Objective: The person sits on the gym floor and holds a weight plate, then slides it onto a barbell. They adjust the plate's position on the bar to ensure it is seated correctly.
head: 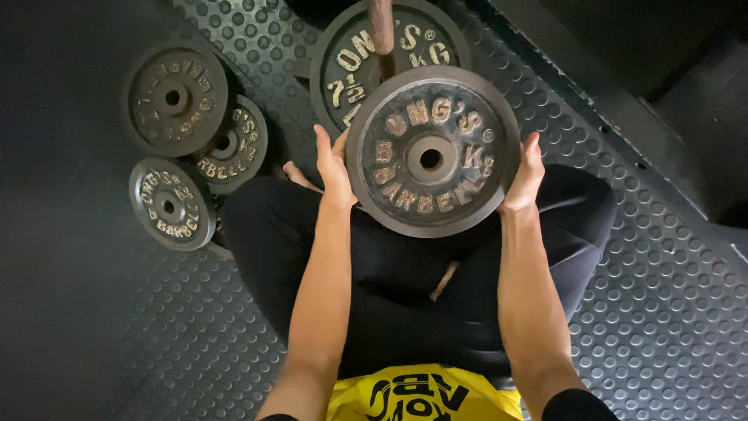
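Nearest the lens, a yellow shirt hem [425,394] with black print, and below it crossed legs in black trousers [405,273], seated on a dark studded rubber floor mat [662,312]. Two bare forearms reaching forward over the lap. Held up between them, a round cast-iron weight plate [432,150], dark and rust-flecked, raised lettering worn to pale gold, centre hole facing the camera. Left hand [333,168] pressed flat against the plate's left rim, fingers extended upward along the edge, thumb tucked behind or beside it. Right hand [526,173] clasped on the right rim likewise, fingers curled over the edge, partly hidden behind the metal. Plate lifted clear of the lap, overlapping a larger weight plate [366,54] just beyond, already threaded on a rusty bar [382,27] passing through its centre. Off to the left on the mat, three smaller plates in a loose cluster: one topmost plate [174,97] resting partly over a middle plate [234,144], and a lowest plate [171,204] lying just beside them, close to the left knee. No boxes, bins or racks in view.
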